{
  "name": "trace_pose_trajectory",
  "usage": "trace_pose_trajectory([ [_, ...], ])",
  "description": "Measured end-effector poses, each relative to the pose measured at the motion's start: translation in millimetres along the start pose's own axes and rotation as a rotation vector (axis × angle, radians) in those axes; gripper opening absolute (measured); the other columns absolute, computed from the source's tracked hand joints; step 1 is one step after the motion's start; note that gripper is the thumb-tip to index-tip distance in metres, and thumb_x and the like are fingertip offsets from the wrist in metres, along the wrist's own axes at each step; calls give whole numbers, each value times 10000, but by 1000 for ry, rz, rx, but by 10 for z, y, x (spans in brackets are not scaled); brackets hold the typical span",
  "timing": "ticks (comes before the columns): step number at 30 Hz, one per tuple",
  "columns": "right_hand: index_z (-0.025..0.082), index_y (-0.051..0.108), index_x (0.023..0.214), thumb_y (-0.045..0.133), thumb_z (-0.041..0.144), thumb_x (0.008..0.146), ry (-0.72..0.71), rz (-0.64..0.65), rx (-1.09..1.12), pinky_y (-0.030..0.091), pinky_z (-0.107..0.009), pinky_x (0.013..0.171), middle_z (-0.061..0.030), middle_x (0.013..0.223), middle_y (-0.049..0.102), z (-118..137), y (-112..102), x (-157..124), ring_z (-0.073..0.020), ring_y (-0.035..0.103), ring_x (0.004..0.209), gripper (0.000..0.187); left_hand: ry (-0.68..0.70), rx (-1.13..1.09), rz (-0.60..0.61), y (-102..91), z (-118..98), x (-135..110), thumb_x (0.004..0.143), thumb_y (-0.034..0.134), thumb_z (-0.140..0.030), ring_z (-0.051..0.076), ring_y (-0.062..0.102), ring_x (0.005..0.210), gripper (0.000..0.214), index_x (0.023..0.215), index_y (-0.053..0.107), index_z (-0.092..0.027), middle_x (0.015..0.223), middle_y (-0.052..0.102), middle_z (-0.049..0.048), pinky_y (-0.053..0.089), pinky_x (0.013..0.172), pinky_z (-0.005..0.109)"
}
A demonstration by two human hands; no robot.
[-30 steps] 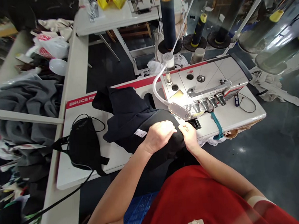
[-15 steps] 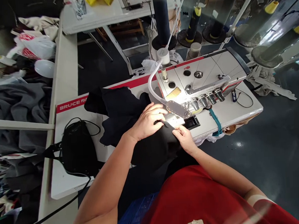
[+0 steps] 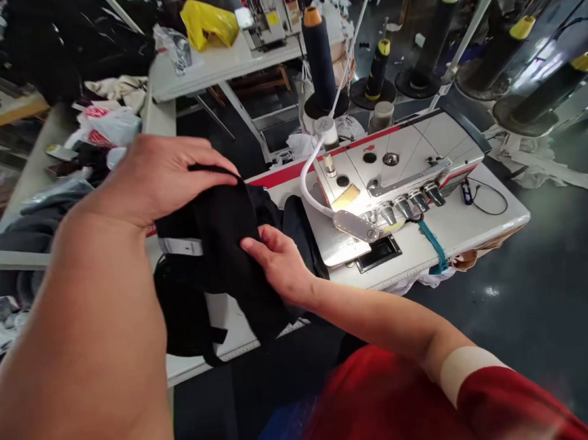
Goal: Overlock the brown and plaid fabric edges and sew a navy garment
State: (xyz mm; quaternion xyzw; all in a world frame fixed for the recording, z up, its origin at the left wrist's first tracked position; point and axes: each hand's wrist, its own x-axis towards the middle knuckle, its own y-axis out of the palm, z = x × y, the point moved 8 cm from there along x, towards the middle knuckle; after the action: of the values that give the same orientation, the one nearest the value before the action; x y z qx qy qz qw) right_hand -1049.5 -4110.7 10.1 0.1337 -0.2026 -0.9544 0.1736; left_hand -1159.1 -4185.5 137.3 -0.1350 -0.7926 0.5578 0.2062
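The black fabric [image 3: 217,250] is held up by the left hand [image 3: 161,178], fingers [image 3: 212,160] clamped over its top edge. The right hand [image 3: 276,263] is pressed flat against it, fingers slightly apart, near the overlock machine [image 3: 400,168] on the bench [image 3: 482,236].

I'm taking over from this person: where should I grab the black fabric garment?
Come from above and grip the bunched black fabric garment at its folded top edge, under the left hand: that edge stands up in a ridge, while the lower part hangs loose by the right hand.
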Motion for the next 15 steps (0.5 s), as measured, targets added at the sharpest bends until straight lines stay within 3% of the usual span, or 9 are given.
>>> trace_pose_trajectory([
  [1, 230, 325, 706, 461, 436, 809, -11, -41, 5, 374, -203, 531, 43, 659, 358, 25, -29, 9, -99, 367, 588, 268, 44, 77, 23, 66, -47, 68, 807, 551, -454, 102, 551, 801, 354, 813, 724, -145, 778, 605, -52, 376, 876, 341],
  [3, 223, 284, 662, 520, 420, 782, -14, -156, -44, 346, -205, 523, 43, 641, 296, -60, -312, -101, -97, 318, 578, 330, 81, 131, 121, 471, -175, 106, 798, 578, -354, 136, 564, 816, 241, 739, 731, -178, 764, 619, -37, 400, 825, 302],
  [5, 216, 299, 632, 556, 414, 762, 28, -247, -116, 320, -213, 507, 49, 612, 291, -301, -784, -345, -95, 297, 561, 349, 82, 41, 246, 1101, -356, 28, 807, 570, -241, 152, 581, 865, 163, 770, 727, -217, 844, 663, -26, 418, 799, 267],
  [7, 208, 372, 651, 577, 396, 754, 89, -312, -155, 311, -218, 494, 54, 585, 354, -593, -1308, -637, -94, 325, 539, 297, -6, -106, 224, 1635, -498, -68, 796, 590, -216, 162, 589, 869, 120, 784, 709, -209, 862, 671, 0, 432, 785, 261],
  [9, 196, 426, 678, 613, 396, 742, 174, -383, -168, 301, -212, 485, 58, 562, 418, -855, -1755, -899, -86, 354, 515, 281, -54, -181, 196, 2013, -627, -158, 805, 578, -214, 178, 590, 888, 112, 815, 690, -208, 889, 668, 15, 434, 812, 290],
  [12, 193, 438, 693, 638, 412, 732, 219, -382, -136, 301, -209, 473, 62, 541, 455, -1023, -2041, -1059, -80, 372, 482, 299, -86, -190, 167, 2179, -741, -238, 785, 623, -288, 218, 570, 961, 112, 851, 655, -203, 957, 652, 35, 414, 881, 362],
  [15, 181, 495, 703, 676, 407, 704, 232, -345, -96, 337, -214, 497, 46, 572, 517, -1010, -2042, -990, -87, 430, 502, 290, -135, -45, 33, 1992, -783, -295, 738, 684, -371, 281, 502, 1092, 295, 956, 611, -187, 1078, 609, 83, 332, 981, 462],
])
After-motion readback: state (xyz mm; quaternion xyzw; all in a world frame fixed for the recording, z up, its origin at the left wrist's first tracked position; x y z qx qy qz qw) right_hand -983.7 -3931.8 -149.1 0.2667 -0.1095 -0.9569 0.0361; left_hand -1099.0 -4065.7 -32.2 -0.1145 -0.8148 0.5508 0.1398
